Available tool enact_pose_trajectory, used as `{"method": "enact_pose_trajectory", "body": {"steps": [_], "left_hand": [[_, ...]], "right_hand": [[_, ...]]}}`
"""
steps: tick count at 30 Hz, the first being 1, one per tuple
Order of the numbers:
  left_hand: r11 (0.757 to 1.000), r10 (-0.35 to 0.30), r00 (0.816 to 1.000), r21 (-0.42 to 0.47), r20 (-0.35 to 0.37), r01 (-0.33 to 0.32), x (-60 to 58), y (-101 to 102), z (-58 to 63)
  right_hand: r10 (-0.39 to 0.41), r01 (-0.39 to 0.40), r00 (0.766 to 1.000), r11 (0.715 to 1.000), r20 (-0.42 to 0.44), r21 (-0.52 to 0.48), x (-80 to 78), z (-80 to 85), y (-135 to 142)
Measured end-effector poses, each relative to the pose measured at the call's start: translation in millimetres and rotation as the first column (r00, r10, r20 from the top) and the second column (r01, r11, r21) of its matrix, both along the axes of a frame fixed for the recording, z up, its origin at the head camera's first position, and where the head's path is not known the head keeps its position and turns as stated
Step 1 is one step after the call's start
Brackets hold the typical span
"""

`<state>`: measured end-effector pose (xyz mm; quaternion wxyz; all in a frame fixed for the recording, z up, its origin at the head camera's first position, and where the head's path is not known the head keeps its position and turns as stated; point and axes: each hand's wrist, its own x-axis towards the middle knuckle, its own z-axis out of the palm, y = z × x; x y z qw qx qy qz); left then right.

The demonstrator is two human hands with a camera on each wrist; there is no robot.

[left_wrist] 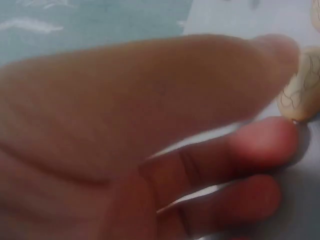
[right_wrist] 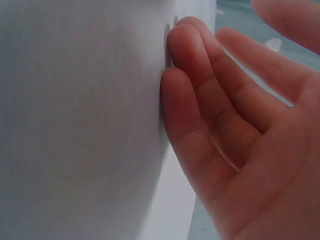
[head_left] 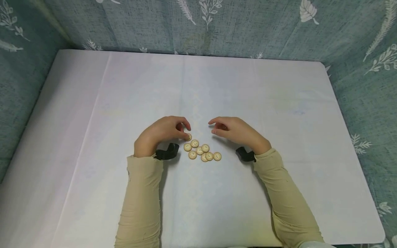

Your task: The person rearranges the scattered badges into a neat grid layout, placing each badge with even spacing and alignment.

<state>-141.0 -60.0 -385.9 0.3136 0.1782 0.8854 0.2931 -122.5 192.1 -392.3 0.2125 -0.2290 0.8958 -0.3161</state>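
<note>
Several round, cream-coloured buttons with dark patterned faces lie in a loose cluster on the table. My left hand [head_left: 165, 130] is at the cluster's upper left end and pinches one button [head_left: 189, 137], its thumb lying over the near side. Close up in the left wrist view, the thumb tip meets this button [left_wrist: 305, 90], with other fingertips curled close beneath; the index finger is hidden behind the thumb. Opposite, to the right of the buttons, my right hand [head_left: 237, 130] hovers with loosely bent fingers. Nothing shows between the fingers [right_wrist: 185, 105] in the right wrist view.
A white cloth-like cover with fold lines spreads over the table [head_left: 217, 89]. Some buttons [head_left: 206, 156] overlap at the cluster's near end. Black wrist cameras [head_left: 167, 152] sit under both wrists. Green leaf-patterned curtain [head_left: 149, 26] hangs along the table's back and sides.
</note>
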Motion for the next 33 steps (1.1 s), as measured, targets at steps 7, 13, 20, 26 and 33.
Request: {"method": "enact_pose_trajectory", "body": {"steps": [7,13,20,26,33], "left_hand": [[0.999,0.01,0.999,-0.038,0.048,-0.008,5.2,5,4.3],[0.998,-0.009,1.0,-0.068,0.01,0.01,8.0,8,3.4],[0.999,-0.029,0.995,-0.045,-0.099,0.025,12.4,6,-1.2],[1.0,-0.013,0.989,-0.014,-0.145,0.011,14.4,3,-6.4],[1.0,-0.02,0.983,-0.011,-0.185,0.018,12.9,1,-7.7]], "right_hand": [[0.054,-0.054,0.998,0.998,-0.017,0.019,4.9,0.8,-10],[0.086,-0.086,0.996,0.996,-0.027,0.01,10.2,-0.8,-18],[0.109,-0.108,0.993,0.994,-0.052,0.032,16.6,-1.5,-27],[0.14,-0.137,0.985,0.99,-0.103,0.03,23.7,0.0,-36],[0.206,-0.206,0.944,0.978,-0.256,0.03,31.0,-3.1,-48]]}}
